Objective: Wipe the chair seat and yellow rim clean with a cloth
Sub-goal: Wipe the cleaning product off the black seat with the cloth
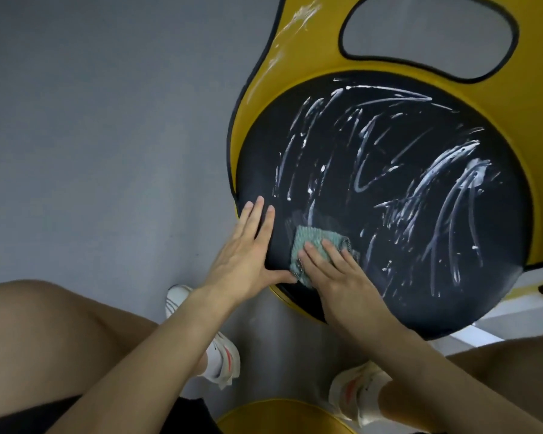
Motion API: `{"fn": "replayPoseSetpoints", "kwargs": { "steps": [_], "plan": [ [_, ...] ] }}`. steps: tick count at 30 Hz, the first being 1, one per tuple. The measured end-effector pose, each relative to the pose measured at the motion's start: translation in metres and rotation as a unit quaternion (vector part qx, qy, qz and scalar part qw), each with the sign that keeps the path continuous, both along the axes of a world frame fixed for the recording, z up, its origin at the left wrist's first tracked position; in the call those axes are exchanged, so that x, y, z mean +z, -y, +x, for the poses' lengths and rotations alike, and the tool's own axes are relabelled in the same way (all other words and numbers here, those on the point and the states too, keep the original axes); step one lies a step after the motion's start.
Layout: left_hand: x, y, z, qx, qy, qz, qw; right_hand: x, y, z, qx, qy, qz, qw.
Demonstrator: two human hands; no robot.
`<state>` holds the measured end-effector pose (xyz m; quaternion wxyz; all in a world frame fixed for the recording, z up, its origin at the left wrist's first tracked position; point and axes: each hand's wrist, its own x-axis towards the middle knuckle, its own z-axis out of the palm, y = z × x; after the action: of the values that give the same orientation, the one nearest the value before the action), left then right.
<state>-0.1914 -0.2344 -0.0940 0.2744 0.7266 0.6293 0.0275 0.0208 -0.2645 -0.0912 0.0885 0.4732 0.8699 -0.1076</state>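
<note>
Seat (pixel 264 170): black round pad, filling the right half of the view. It is looking firm and faintly slick, so it is likely taking hard pressure without giving.
Rim (pixel 311 73): yellow shell, curving round the pad from 8 o'clock through 12 to 3. It is looking hard and glossy, and white streaks are running up it past 11 o'clock.
Smears (pixel 445 195): white streaks, crossing the pad from 10 o'clock round to 5. They are looking thin and partly dried, so they are probably needing several passes.
Left hand (pixel 248 255): lying flat with fingers straight and grasping nothing. It is bracing on the pad's edge at 8 o'clock, with the thumb reaching toward the rag's near corner.
Right hand (pixel 336 277): pressing down on the rag with straight fingers, not curling round it.
Cloth (pixel 311 242): small green woven wad, sitting on the pad at 7 o'clock under the right fingers. It is looking soft, light and limp, so it is likely bunching if pushed from one edge. Flat fingers spread over its middle are suiting it best, and a pinch at the folded edge is suiting lifting.
</note>
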Motion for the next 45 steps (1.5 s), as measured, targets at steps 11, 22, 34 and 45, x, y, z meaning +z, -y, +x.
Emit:
{"fn": "replayPoseSetpoints", "kwargs": {
  "steps": [11,22,34,45],
  "plan": [
    [0.001,-0.010,-0.016,0.024,0.010,-0.024,0.999,0.006,-0.005,-0.016,-0.024,0.007,-0.020,0.999],
    [0.004,-0.020,-0.020,0.014,0.020,-0.039,0.999,0.012,-0.033,-0.026,-0.061,-0.051,-0.028,0.996],
    [-0.001,-0.018,-0.014,0.019,0.026,-0.038,0.999,0.015,-0.031,-0.029,-0.073,-0.051,-0.064,0.994],
    [0.003,-0.018,-0.013,0.037,0.039,-0.040,0.998,0.004,-0.085,-0.058,-0.087,-0.080,-0.054,0.992]
  ]
}}
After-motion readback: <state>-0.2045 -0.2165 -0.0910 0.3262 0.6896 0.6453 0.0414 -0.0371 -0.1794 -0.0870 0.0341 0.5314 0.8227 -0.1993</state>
